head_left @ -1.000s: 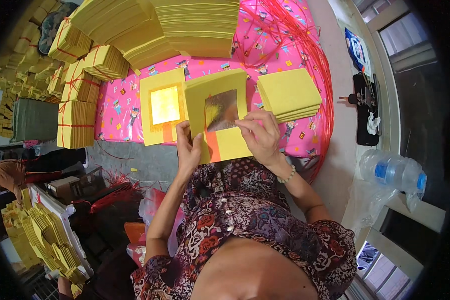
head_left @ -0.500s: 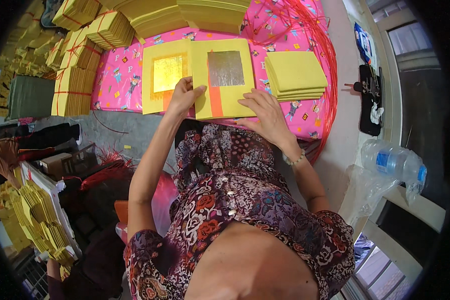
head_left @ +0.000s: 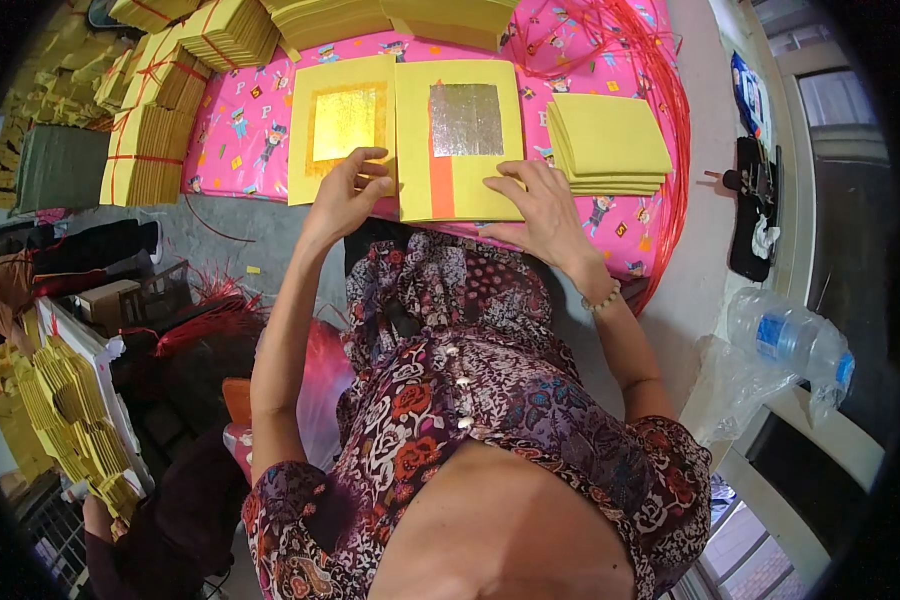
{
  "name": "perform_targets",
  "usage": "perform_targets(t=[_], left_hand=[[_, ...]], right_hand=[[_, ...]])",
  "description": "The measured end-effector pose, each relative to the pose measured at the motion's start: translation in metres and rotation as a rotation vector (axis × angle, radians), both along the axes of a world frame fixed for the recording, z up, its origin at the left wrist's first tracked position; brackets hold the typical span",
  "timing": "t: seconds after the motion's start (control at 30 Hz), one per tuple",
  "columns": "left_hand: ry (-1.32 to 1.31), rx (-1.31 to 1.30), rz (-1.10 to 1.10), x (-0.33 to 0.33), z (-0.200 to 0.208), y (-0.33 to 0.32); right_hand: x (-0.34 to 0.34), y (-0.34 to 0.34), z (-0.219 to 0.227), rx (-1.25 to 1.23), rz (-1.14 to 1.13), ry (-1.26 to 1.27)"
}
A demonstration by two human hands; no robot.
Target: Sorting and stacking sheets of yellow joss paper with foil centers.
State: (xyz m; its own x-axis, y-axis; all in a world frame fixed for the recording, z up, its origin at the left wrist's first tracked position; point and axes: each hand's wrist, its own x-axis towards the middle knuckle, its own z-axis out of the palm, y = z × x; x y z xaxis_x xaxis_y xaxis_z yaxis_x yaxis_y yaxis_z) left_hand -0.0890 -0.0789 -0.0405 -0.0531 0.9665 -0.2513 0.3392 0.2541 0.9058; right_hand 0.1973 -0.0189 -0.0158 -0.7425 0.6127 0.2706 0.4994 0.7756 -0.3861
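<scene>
Two piles of yellow paper lie side by side in front of me on a pink table. The left paper pile point(head_left: 304, 140) has a shiny gold square panel on top. On the right paper pile point(head_left: 480, 185), the top sheet bears a silver square and an orange strip. My left hand point(head_left: 350, 200) is over the lower right part of the gold-panelled pile, thumb and fingers apart. At the lower right edge of the silver-panelled pile is my right hand point(head_left: 545, 205), its fingers spread and touching the paper near the corner.
Folded yellow paper point(head_left: 610, 135) is stacked to the right. Tall yellow stacks point(head_left: 345, 20) line the far edge, with tied bundles point(head_left: 140, 170) at the left. Red plastic strings point(head_left: 675, 160) hang along the table's right side. A plastic bottle point(head_left: 790, 340) lies further right. Another person's arm shows lower left.
My left hand has moved left, from the inner edge of the silver-panelled pile onto the gold-panelled one. My right hand stays by the lower right corner.
</scene>
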Motion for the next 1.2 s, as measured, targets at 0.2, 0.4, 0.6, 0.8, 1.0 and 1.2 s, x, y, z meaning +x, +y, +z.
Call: perform_targets(t=[0.2,0.4,0.6,0.8,1.0,1.2], left_hand=[[0.298,0.179,-0.144,0.024,0.026,-0.016],[0.342,0.291,-0.261,0.02,0.017,-0.01],[0.158,0.212,-0.196,0.019,0.019,-0.004],[0.12,0.135,-0.142,0.018,0.008,-0.003],[0.033,0.127,-0.118,0.018,0.001,-0.004],[-0.034,0.177,-0.092,0.019,-0.003,-0.008]], right_hand=[[-0.014,0.007,-0.01,-0.008,0.089,0.028],[-0.016,0.024,0.0,-0.241,0.121,0.086],[-0.018,0.04,0.0,-0.55,0.072,0.087],[-0.021,0.059,-0.017,-0.937,0.027,0.063],[-0.029,0.075,-0.016,-1.094,0.024,-0.027],[-0.032,0.078,-0.017,-1.151,-0.007,-0.068]])
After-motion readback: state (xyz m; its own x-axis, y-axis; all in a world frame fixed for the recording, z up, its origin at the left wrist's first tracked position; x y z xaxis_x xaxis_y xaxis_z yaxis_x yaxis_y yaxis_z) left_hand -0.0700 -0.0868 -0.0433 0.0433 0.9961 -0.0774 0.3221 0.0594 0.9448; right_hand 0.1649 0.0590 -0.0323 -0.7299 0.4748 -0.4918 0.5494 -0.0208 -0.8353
